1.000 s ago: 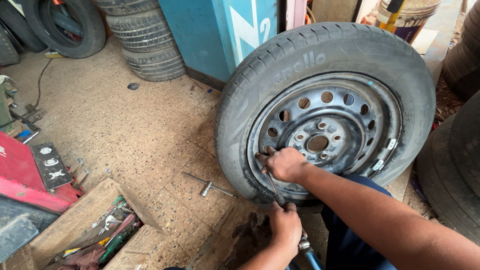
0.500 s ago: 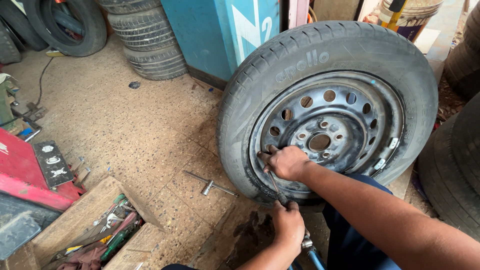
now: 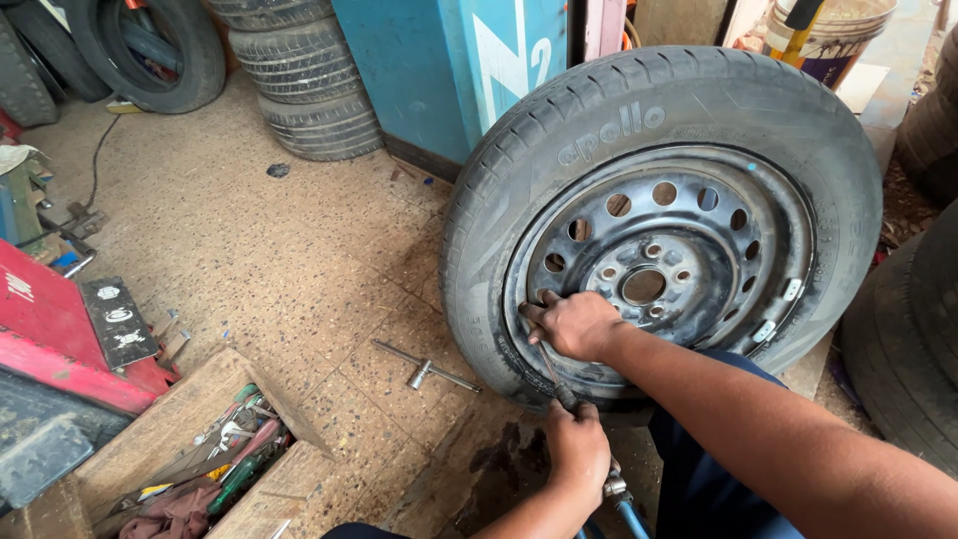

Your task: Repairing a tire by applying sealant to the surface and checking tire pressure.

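A car tyre (image 3: 499, 210) on a dark steel rim (image 3: 738, 260) stands upright, leaning at the middle right. My right hand (image 3: 577, 324) lies on the rim's lower left edge, fingers curled around the upper end of a thin metal tool (image 3: 552, 371). My left hand (image 3: 579, 449) is just below the tyre, closed on the tool's dark handle end. The tool runs between the two hands against the rim. A metal fitting on a blue hose (image 3: 621, 496) sits beside my left wrist.
A T-shaped wrench (image 3: 427, 368) lies on the speckled floor left of the tyre. A wooden tray of tools (image 3: 215, 454) is at the lower left beside a red machine (image 3: 60, 339). Stacked tyres (image 3: 309, 90) and a blue cabinet (image 3: 449, 70) stand behind. Another tyre (image 3: 913, 349) is at the right.
Both hands stay in the same place on the rim and tool. Only the view shifts slightly.
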